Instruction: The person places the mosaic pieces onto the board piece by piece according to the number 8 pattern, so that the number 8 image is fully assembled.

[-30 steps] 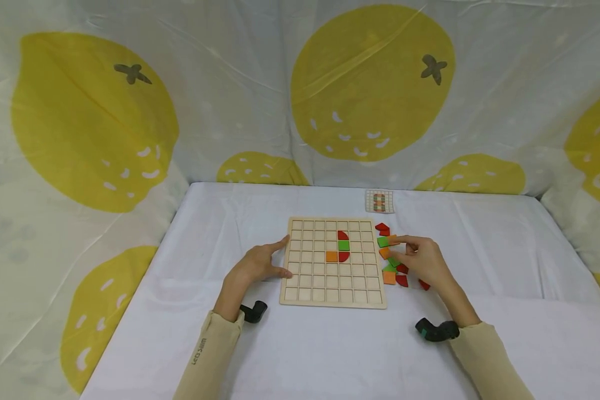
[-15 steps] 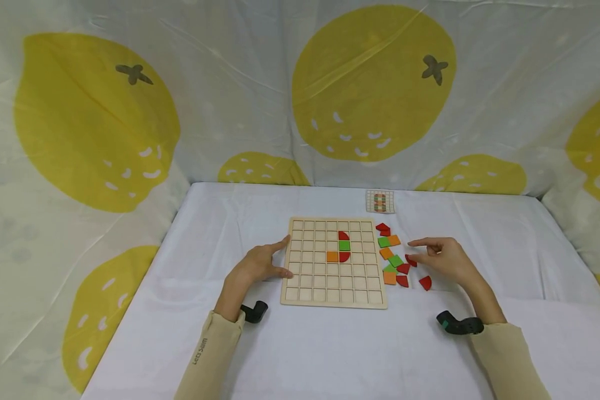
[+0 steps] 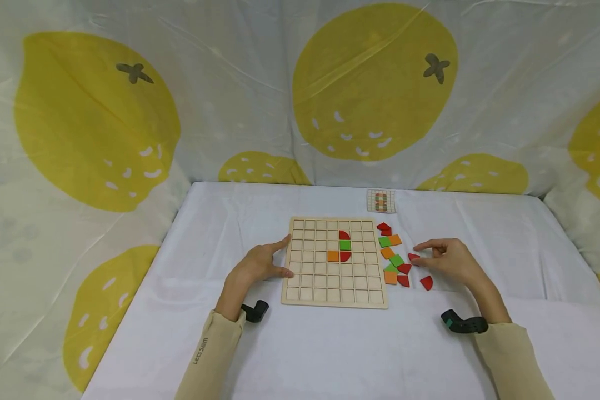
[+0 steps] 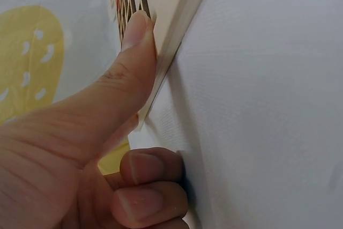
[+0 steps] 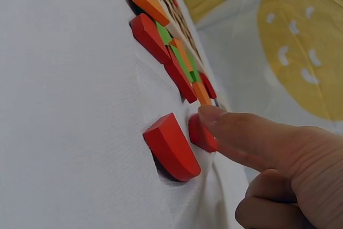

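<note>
A square wooden grid board (image 3: pixel 314 283) lies on the table, with a few red, green and orange pieces set in its cells. My left hand (image 3: pixel 256 263) rests at the board's left edge, thumb (image 4: pixel 136 36) on its rim and index finger at its upper left side. Right of the board, my right hand (image 3: pixel 450 258) is over a red quarter-circle piece (image 5: pixel 201 135) on the cloth. Its thumb overlaps that piece in the right wrist view, while the index finger stands apart from the thumb. Another red quarter-circle piece (image 3: pixel 426 283) lies just nearer.
Several loose green, orange and red pieces, among them an orange square (image 3: pixel 390 278), lie along the board's right side. Behind them is a small pattern card (image 3: pixel 381 201). White cloth (image 3: pixel 330 355) covers the table, and a lemon-print curtain (image 3: pixel 260 83) hangs behind.
My right hand has moved right, off the loose pieces beside the board, to the red quarter-circle piece, which has turned slightly under the thumb. The left hand has stayed on the board's edge.
</note>
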A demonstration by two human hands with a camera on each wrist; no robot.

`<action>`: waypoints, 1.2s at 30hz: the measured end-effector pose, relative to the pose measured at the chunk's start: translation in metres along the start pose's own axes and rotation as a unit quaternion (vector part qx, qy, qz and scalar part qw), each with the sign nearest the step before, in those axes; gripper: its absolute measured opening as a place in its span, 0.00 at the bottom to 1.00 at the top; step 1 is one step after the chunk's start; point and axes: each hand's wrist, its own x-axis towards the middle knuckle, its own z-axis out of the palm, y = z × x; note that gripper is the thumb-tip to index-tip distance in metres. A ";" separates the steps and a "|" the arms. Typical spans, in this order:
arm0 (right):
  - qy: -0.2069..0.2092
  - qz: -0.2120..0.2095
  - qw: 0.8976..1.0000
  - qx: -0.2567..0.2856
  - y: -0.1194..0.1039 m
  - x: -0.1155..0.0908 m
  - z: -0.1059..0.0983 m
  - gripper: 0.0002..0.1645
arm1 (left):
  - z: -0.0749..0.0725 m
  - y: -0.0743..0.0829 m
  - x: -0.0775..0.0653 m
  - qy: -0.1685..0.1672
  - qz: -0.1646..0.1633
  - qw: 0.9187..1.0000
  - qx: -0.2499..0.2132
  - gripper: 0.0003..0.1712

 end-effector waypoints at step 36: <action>-0.020 -0.029 0.999 0.002 0.006 0.000 -0.001 0.23 | -0.003 0.001 -0.004 -0.008 0.001 1.000 0.000 0.61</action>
